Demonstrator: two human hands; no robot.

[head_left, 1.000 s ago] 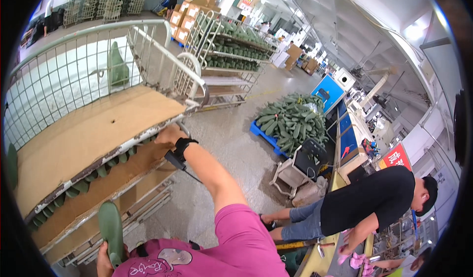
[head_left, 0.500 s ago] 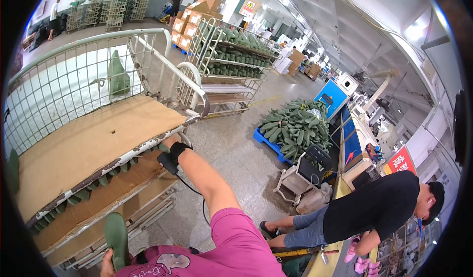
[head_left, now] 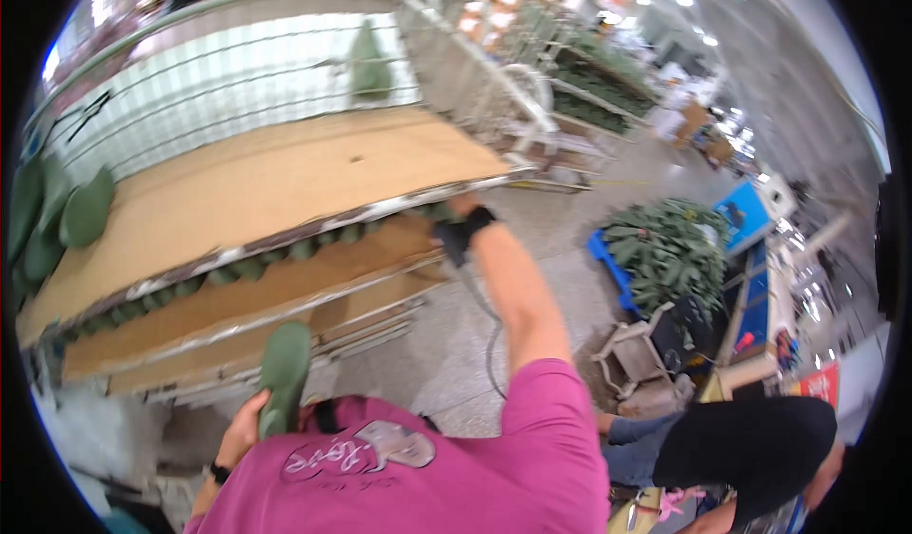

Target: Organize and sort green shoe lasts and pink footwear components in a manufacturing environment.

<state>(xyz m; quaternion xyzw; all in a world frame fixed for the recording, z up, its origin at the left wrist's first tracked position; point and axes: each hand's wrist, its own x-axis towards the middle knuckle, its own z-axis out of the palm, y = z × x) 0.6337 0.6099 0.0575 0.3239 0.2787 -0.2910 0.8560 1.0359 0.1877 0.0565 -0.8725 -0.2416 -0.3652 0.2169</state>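
Note:
My left hand, at the lower left, is closed round a green foot-shaped piece, smooth and rounded, held upright in front of my chest. My right arm reaches to the rack, and my right hand is at the right end of the upper board's front edge. Its fingers are hidden and blurred beside the green pieces below the board. A row of similar green pieces stands on the shelf under the upper board. One tall green piece is upright at the back of that board, and several stand at its left end.
A wire cage rack holds the boards. To its right stands another rack loaded with green pieces. A pile of green pieces lies on a blue pallet. At the lower right, a person in black bends over a bench; a stool is nearby.
The view has swung left, so the rack sits farther right and more green pieces show at its left end. My left hand still holds the green piece; my right hand stays at the shelf edge.

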